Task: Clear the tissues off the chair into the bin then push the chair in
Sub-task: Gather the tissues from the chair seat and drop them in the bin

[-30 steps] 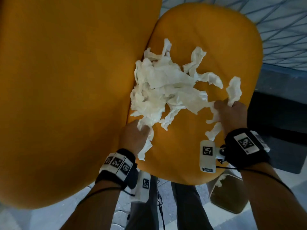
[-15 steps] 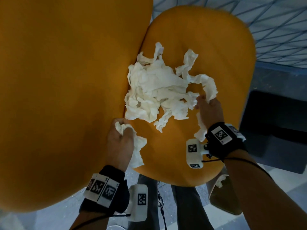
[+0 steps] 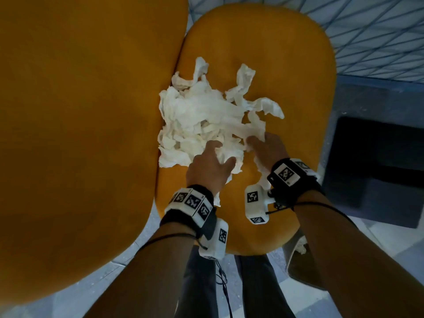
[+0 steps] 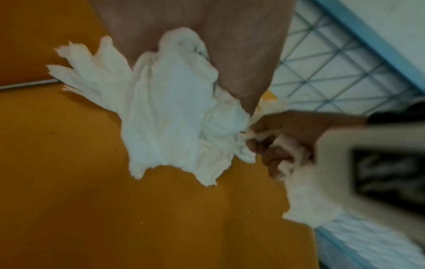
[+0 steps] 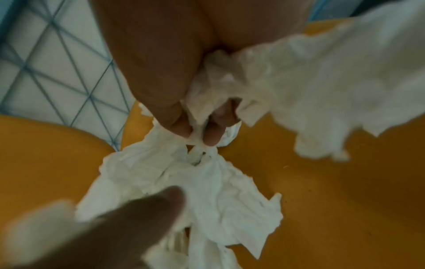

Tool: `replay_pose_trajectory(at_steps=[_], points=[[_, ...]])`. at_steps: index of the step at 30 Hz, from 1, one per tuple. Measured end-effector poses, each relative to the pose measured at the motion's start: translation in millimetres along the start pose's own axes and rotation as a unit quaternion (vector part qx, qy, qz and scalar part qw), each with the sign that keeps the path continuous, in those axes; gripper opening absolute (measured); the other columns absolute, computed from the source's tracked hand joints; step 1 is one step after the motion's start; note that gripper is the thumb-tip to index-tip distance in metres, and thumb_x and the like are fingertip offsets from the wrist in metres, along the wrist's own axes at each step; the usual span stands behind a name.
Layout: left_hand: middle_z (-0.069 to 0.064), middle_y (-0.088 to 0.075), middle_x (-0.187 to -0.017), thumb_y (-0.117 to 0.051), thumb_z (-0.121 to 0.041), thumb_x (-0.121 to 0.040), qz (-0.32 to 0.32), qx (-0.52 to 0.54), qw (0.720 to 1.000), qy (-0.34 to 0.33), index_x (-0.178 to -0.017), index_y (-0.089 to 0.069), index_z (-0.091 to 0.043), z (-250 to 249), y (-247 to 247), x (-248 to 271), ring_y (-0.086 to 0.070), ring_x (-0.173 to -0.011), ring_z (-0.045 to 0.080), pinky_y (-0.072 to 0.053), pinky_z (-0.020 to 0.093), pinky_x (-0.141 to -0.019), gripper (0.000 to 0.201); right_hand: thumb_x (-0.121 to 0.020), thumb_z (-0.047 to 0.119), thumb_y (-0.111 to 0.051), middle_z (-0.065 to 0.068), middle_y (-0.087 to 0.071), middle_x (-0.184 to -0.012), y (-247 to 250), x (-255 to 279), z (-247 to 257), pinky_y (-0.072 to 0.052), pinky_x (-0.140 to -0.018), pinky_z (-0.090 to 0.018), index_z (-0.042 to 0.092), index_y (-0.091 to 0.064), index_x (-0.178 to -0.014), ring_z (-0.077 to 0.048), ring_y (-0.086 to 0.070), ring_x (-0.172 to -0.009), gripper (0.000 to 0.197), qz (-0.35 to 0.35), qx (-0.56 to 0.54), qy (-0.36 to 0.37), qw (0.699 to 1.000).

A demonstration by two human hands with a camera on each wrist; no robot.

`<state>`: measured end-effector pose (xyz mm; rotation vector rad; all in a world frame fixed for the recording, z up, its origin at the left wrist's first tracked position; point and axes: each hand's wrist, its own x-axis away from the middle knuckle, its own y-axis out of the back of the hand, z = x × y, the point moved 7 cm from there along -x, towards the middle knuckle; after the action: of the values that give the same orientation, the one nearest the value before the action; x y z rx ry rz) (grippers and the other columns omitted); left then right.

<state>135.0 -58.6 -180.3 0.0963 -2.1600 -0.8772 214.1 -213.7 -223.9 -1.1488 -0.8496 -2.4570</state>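
Observation:
A heap of crumpled white tissues [image 3: 202, 115] lies on the orange chair seat [image 3: 286, 65]. My left hand [image 3: 212, 157] lies on the heap's near edge, gripping a tissue wad [image 4: 165, 109] in its palm; a strip hangs below the wrist. One left finger [image 5: 149, 209] stretches over the pile. Just to its right, my right hand [image 3: 259, 143] grips tissues; its fingertips [image 5: 202, 131] pinch a twisted strand, with more bunched in the palm [image 5: 322, 81]. The two hands almost touch. The bin [image 3: 298, 265] stands below the seat's near right corner, mostly hidden by my right forearm.
The chair's broad orange back [image 3: 80, 111] fills the left side. A dark block [image 3: 378, 168] sits on the floor to the right of the seat. A blue grid pattern [image 3: 378, 31] shows beyond the chair. My legs [image 3: 229, 283] stand at the seat's near edge.
My left hand has moved from the seat's left edge rightwards onto the heap, still holding its tissue. My right hand has drawn the right-side tissues in towards the pile.

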Motion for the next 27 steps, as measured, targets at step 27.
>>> replay_pose_trajectory(at_steps=[27], points=[[-0.003, -0.056, -0.068, -0.053, 0.001, -0.088, -0.071, 0.179, 0.974, -0.117, -0.088, -0.054, -0.016, -7.2, 47.9, 67.5, -0.049, -0.053, -0.003, -0.040, 0.012, -0.050, 0.017, -0.076, 0.014, -0.050, -0.012, -0.066, -0.078, 78.8, 120.5, -113.4, -0.054, -0.077, -0.048, 0.032, -0.066, -0.055, -0.032, -0.063, -0.075, 0.033, -0.249, -0.323, -0.092, 0.908]])
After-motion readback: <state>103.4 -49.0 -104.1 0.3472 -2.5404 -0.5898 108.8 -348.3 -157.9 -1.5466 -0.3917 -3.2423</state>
